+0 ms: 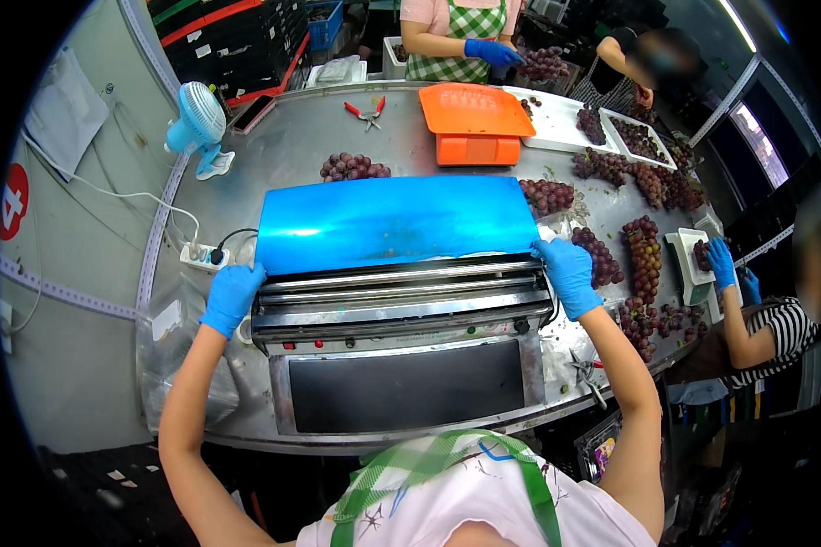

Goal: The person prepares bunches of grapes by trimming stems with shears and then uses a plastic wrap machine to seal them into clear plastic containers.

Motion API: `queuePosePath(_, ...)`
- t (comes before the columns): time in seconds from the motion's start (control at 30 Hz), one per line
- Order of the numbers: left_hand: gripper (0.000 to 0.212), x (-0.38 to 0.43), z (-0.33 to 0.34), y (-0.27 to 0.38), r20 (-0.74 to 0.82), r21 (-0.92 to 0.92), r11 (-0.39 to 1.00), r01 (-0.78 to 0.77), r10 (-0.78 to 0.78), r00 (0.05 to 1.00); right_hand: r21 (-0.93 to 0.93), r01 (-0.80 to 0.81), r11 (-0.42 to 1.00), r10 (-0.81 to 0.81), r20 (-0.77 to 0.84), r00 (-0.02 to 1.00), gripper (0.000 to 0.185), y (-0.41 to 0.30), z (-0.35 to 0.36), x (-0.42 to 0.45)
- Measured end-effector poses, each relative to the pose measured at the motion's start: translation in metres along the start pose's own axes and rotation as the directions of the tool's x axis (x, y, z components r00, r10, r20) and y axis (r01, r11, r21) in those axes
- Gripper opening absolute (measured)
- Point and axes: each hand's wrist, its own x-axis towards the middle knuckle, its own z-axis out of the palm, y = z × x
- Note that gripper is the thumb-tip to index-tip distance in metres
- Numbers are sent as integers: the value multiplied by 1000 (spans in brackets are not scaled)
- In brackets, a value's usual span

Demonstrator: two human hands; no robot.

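A tabletop film wrapping machine (pixel 400 311) with metal rollers, a red switch and knobs stands before me. Its flat black plate (pixel 407 386) faces my body. Over the rear of the machine lies a shiny blue sheet (pixel 393 215), either film or a film-covered panel; I cannot tell which. My left hand (pixel 234 297), in a blue glove, grips the sheet's near left corner. At its near right corner, my gloved right hand (pixel 568 277) pinches the edge between thumb and fingers. What lies beneath the sheet is hidden.
Grape bunches (pixel 642 256) lie right; another bunch (pixel 354 166) sits behind the sheet. Beyond stands an orange scale (pixel 475 119). Snips (pixel 367 113), a phone (pixel 253 114), a fan (pixel 202 126) and a power strip (pixel 205 256) occupy the left. Co-workers (pixel 458 41) handle grapes nearby.
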Motion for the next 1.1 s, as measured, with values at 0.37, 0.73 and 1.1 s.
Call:
queuePosePath(0.37,9,26,-24,-36,-229,-431,868,247,-370,900,421,-85,903,215,-271,938,9,13,-18,38)
queuePosePath(0.73,67,162,2,-91,1,-889,288,356,-777,630,954,-171,246,666,-39,745,54,44,12,188)
queuePosePath(1.1,67,130,80,60,791,-604,-29,797,-144,594,112,25,993,-91,634,768,38,-11,133,79)
